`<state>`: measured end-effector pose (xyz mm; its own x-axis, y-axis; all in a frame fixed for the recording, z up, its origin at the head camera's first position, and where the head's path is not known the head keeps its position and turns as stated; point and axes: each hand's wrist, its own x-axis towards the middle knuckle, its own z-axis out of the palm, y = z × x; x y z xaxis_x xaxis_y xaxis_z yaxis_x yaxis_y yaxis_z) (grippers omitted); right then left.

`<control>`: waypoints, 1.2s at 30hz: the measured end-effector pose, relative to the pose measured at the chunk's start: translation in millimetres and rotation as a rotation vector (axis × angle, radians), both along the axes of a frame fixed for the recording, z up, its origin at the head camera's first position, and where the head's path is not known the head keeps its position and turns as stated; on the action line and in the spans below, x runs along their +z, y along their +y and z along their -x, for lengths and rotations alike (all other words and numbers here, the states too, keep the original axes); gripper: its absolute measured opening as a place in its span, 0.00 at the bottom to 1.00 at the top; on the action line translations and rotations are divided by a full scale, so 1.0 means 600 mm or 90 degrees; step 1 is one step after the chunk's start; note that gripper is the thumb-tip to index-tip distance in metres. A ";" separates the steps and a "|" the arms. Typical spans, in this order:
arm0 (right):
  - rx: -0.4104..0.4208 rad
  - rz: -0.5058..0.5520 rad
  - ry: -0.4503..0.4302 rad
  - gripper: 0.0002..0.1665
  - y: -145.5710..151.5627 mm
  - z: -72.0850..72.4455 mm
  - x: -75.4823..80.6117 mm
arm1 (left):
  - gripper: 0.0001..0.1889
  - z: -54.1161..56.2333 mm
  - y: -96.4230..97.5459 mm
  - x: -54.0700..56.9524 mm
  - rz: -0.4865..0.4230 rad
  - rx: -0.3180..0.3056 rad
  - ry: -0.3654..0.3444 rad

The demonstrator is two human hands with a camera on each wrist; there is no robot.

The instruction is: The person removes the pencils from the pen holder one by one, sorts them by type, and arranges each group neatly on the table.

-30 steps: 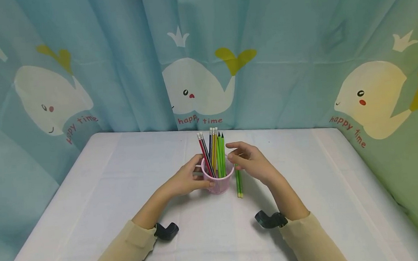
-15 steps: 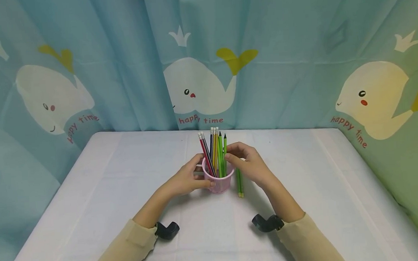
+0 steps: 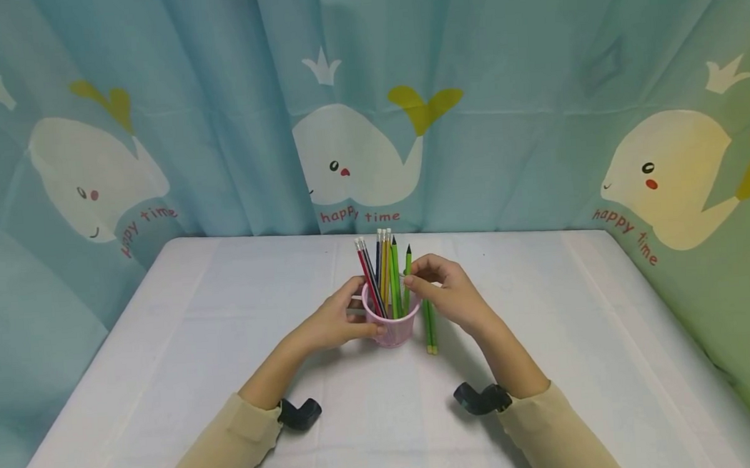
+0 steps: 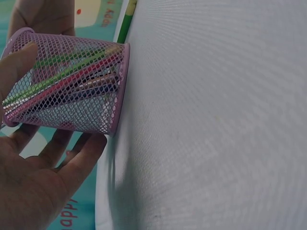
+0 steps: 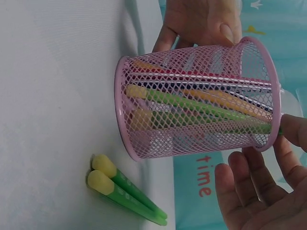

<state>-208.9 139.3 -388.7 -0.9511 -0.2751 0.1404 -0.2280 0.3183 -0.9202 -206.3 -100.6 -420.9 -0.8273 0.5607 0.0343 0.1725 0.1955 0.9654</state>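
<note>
Left hand grips cup; right hand pinches 1 green pencil inside. Step: apparently removal. Next move likely requires a steady cup.

Right hand: stood clear of one green pencil a second earlier; had since moved inward and pinched it. Said pencil: stood close beside a second green pencil; had tilted rightward, black tip parted from its neighbour's.
</note>
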 end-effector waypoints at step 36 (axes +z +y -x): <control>-0.005 0.226 0.035 0.14 0.030 -0.019 0.060 | 0.40 -0.006 -0.001 0.004 0.010 0.008 -0.005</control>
<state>-197.2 157.2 -352.5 -0.9414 -0.1921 0.2772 -0.2793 -0.0167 -0.9601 -202.5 -101.4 -418.3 -0.8341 0.5514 0.0182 0.1619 0.2131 0.9635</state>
